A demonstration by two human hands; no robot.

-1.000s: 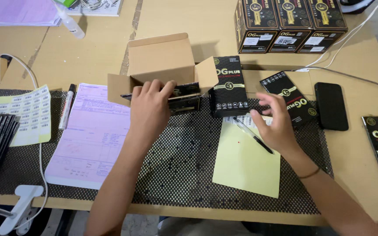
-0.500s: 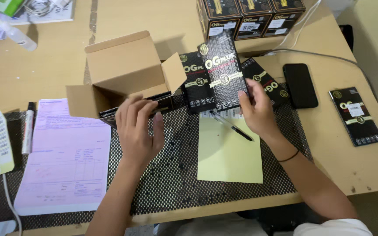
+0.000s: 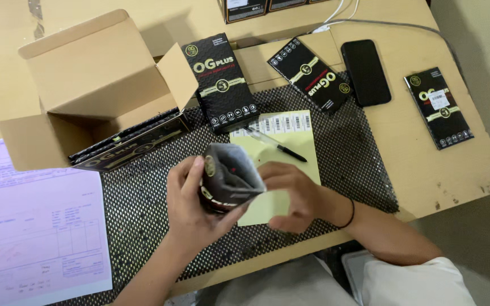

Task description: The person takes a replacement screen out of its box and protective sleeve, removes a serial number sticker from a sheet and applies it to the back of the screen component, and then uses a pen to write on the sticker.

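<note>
My left hand [image 3: 191, 207] and my right hand [image 3: 290, 192] together hold a small black flat package [image 3: 228, 175], open at one end and tilted, just above the black mesh mat [image 3: 143, 198]. The left hand wraps its lower side; the right hand's fingers press its right edge. An open cardboard box [image 3: 86, 85] lies on its side to the upper left, with several black flat packages [image 3: 129, 141] sticking out of its mouth. A yellow sheet with a barcode sticker strip [image 3: 282, 123] and a black pen [image 3: 276, 145] lie beneath and beyond my hands.
Three more black packages lie flat on the table: one by the box flap [image 3: 222, 85], one tilted [image 3: 310, 73], one far right [image 3: 439, 107]. A black phone [image 3: 366, 72] rests between them. A pink form [image 3: 35, 226] lies at left. The table edge runs at lower right.
Both hands came away from the box and the packages by it, back toward me, and now hold one opened black package between them. The view has shifted right.
</note>
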